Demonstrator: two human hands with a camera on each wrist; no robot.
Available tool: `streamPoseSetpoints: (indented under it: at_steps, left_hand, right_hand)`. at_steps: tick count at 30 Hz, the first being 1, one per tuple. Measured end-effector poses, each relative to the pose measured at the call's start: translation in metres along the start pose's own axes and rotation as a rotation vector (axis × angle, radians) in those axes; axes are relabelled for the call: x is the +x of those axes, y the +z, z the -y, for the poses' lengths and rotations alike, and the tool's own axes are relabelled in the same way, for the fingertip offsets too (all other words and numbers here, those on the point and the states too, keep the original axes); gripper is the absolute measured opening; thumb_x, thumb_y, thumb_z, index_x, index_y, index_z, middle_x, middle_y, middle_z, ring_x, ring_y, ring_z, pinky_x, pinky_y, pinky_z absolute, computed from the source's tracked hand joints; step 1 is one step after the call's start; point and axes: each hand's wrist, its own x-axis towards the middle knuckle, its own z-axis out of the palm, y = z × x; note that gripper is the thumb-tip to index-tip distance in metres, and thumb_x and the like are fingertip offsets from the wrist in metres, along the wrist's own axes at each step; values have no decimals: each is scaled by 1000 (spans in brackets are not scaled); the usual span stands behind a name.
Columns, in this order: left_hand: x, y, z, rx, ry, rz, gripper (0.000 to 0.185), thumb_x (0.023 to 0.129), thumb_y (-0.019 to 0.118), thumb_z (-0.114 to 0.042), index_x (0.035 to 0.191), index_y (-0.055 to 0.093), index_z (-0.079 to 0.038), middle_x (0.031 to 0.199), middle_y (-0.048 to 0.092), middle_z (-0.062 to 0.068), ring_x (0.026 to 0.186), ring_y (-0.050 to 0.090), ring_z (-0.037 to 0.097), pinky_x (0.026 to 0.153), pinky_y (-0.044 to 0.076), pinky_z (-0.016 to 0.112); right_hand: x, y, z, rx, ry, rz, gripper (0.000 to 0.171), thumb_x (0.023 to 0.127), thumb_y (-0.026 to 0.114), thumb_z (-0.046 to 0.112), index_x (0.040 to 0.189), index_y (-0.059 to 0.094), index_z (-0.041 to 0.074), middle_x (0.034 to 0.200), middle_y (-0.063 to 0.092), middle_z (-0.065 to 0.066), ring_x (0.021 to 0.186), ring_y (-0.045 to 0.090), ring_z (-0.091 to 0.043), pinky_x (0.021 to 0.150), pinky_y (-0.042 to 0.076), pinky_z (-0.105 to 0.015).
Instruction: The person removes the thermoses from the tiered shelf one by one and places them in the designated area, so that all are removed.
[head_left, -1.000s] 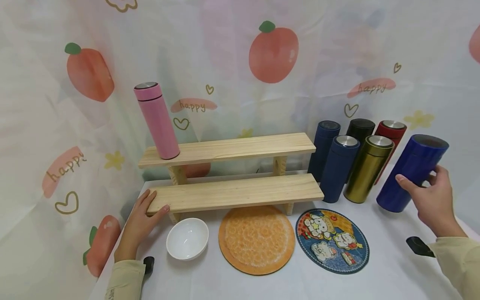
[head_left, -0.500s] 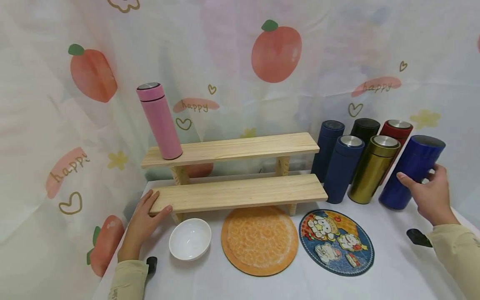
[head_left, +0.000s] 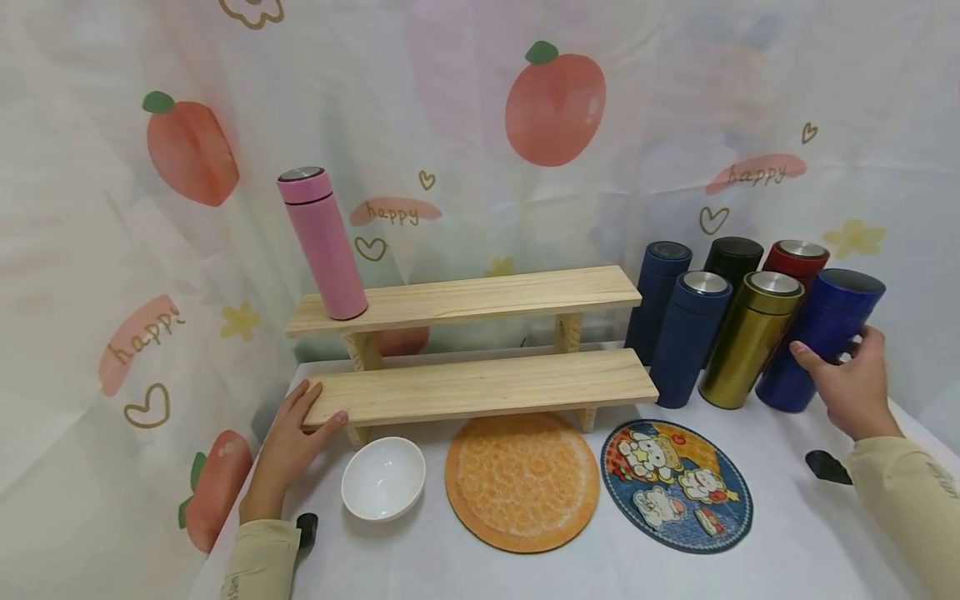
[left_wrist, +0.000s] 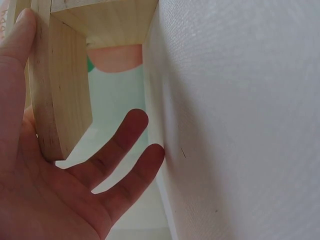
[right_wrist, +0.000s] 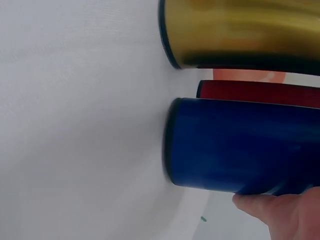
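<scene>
My right hand point(head_left: 858, 383) holds a blue thermos bottle point(head_left: 817, 346), thumb at its near left side and fingers behind it. The bottle stands close beside a gold thermos bottle point(head_left: 752, 346), partly in front of a red one point(head_left: 795, 257). In the right wrist view its dark base point(right_wrist: 171, 142) is right at the white cloth. My left hand point(head_left: 285, 450) grips the left end of the lower board of a two-tier wooden shelf point(head_left: 480, 387). In the left wrist view, two fingers point(left_wrist: 135, 170) extend below that board. A pink thermos bottle point(head_left: 322, 242) stands on the upper board's left end.
Two navy thermos bottles point(head_left: 686, 342) and a black one point(head_left: 733, 257) stand right of the shelf. In front lie a white bowl point(head_left: 384, 479), a round orange mat point(head_left: 522, 483) and a round cartoon mat point(head_left: 677, 487). A printed cloth point(head_left: 450, 100) hangs behind.
My right hand has moved the blue thermos bottle left, closer to the gold one and over more of the red one. My left hand stays on the shelf; the head view has shifted slightly.
</scene>
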Motion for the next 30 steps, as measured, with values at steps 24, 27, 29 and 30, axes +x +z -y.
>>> streamPoseSetpoints:
  at_steps: [24,27,29,30]
  left_hand:
    - [1,3,1,1,16,-18,98,100,65,-65,170,27,-9,178,10,17,161,13,47,124,20,67]
    - [0,2,1,8,7,-16,99,100,64,-66,171,26,-9,178,9,17,161,13,47,124,20,67]
    - [0,2,0,12,1,-13,99,100,64,-67,171,26,-10,178,9,17,161,12,48,123,20,68]
    - [0,2,0,13,0,-12,99,100,64,-67,171,25,-10,178,8,17,161,12,48,123,20,68]
  right_hand:
    - [1,2,-6,17,-50,78,96,111,53,35,163,-22,5,170,-13,-37,155,-1,-61,117,8,-76]
    - [0,2,-3,32,-14,99,100,111,55,34,163,-25,6,170,-18,-34,155,-6,-59,117,8,-75]
    - [-2,0,-1,64,17,123,103,111,57,33,164,-27,9,171,-23,-30,155,-11,-57,116,7,-76]
    - [-4,-1,0,78,28,126,103,111,57,34,164,-28,11,171,-24,-27,155,-13,-55,116,6,-76]
